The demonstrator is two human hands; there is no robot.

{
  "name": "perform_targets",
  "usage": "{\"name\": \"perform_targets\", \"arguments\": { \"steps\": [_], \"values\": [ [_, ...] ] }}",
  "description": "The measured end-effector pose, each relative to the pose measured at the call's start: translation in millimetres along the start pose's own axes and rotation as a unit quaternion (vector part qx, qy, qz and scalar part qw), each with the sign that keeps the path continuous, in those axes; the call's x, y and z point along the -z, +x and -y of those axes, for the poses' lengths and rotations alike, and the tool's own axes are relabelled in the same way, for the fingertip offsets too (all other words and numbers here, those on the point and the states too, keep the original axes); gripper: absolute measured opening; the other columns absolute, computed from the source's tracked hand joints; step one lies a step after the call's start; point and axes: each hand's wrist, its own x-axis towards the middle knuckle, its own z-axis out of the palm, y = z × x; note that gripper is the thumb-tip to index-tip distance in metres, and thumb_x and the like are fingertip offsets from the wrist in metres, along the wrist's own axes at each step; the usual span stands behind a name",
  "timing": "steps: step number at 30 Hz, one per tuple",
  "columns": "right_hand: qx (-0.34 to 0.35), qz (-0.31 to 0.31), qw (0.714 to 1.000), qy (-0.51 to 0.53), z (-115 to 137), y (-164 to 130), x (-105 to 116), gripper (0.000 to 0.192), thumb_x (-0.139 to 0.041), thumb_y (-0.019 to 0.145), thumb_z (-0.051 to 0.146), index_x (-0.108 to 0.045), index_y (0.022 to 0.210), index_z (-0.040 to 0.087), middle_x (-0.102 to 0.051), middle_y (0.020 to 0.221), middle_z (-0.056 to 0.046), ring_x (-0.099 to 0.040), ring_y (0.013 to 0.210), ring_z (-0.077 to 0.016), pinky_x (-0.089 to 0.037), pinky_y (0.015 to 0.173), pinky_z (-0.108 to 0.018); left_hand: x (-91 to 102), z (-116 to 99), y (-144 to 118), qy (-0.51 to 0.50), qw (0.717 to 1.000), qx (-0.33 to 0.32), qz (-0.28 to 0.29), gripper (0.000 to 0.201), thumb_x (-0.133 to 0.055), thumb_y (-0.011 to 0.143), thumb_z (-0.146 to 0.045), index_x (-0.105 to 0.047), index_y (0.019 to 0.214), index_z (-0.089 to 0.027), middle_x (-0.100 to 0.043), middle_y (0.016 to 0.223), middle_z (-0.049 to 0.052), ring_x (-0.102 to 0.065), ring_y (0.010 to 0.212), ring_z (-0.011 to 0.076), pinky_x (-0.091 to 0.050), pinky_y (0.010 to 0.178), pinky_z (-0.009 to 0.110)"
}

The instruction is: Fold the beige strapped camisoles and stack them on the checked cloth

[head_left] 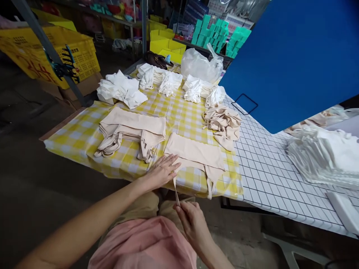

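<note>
Head view, looking down over desk (84, 134) covered in yellow checked cloth. Left hand (162, 172) lying flat, fingers spread, pressing on left edge of beige garment (196, 153) near front edge of desk. Right hand (193, 224) hovering below desk edge, over lap, fingers pinched together on thin beige strap (176, 190) hanging down from that garment; strap running taut from desk edge to fingertips. Hands well apart, one on desk, one below it.

Sitting left of garment: stack of folded beige garments (131, 130), straps trailing toward front edge. Lying behind right: loose beige heap (224, 123). Lining far edge: white folded piles (123, 89), more white pieces (168, 80), clear plastic bag (200, 65). Adjoining on right: white grid surface (266, 168) carrying pile of white bags (322, 153). Blocking upper right: large blue panel (294, 56). Standing off left: yellow crate (56, 52). Showing at bottom: pink clothing (146, 243) on lap.
</note>
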Motion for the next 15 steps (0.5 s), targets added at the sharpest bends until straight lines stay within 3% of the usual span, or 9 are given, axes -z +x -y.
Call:
{"name": "perform_targets", "arguments": {
  "steps": [5,9,15],
  "values": [
    [-0.026,0.074,0.995,-0.060,-1.5,13.8,70.9,0.037,-0.035,0.090,0.034,-0.049,0.059,0.019,-0.054,0.053,-0.001,-0.050,0.053,-0.0148,-0.032,0.052,-0.024,0.7,0.9,0.0,-0.018,1.000,-0.003,0.000,0.036,-0.037,0.092,-0.031,-0.049,0.125,-0.025,-0.027,0.145,0.005,-0.023,0.134,0.0169,-0.019,0.109,0.036],
    [-0.054,0.063,0.992,-0.090,-9.5,41.1,120.4,0.031,-0.036,0.089,0.038,-0.059,0.076,0.020,-0.062,0.063,-0.003,-0.054,0.058,-0.0168,-0.035,0.054,-0.024,2.6,-0.4,-1.0,-0.041,0.999,0.003,0.005,0.036,-0.037,0.091,-0.027,-0.050,0.125,-0.026,-0.026,0.146,0.005,-0.022,0.134,0.0163,-0.018,0.109,0.035],
    [-0.048,0.030,0.992,-0.112,-14.2,75.6,155.5,0.028,-0.033,0.088,0.034,-0.058,0.085,0.020,-0.060,0.062,-0.003,-0.052,0.053,-0.0155,-0.033,0.047,-0.024,25.4,-5.1,9.3,-0.134,0.988,0.035,0.072,0.044,-0.047,0.081,-0.017,-0.050,0.125,-0.019,-0.026,0.145,0.009,-0.022,0.134,0.0214,-0.019,0.109,0.037]
  ]
}}
